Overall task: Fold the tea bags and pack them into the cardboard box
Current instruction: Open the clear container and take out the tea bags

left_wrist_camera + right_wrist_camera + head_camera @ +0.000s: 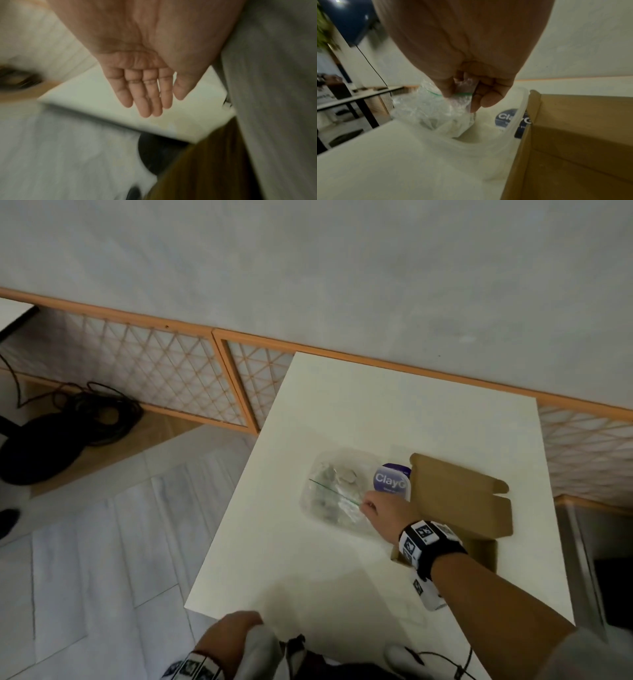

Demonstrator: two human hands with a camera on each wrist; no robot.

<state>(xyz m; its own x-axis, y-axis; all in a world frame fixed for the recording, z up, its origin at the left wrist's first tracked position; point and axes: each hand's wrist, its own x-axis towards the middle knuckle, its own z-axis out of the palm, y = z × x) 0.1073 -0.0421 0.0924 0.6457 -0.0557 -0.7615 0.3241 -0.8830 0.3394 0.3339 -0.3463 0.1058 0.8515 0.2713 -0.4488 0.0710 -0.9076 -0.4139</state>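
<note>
A clear plastic zip bag (334, 496) with a green seal line lies in a translucent tub (310, 474) on the white table (376, 412). My right hand (375, 508) pinches the bag's top edge at the green strip; in the right wrist view the bag (436, 115) hangs crumpled under my fingers (486, 100). The open brown cardboard box (459, 498) stands just right of the tub, its wall (573, 135) close beside my hand. My left hand (236, 631) is low at the table's near edge; in the left wrist view its fingers (147, 97) are straight and hold nothing.
A purple-labelled lid (392, 479) leans between tub and box. A black cable (442, 657) lies at the table's near edge. On the floor to the left sit a black round base and coiled cables (68, 433). An orange-framed lattice panel (154, 371) runs behind the table.
</note>
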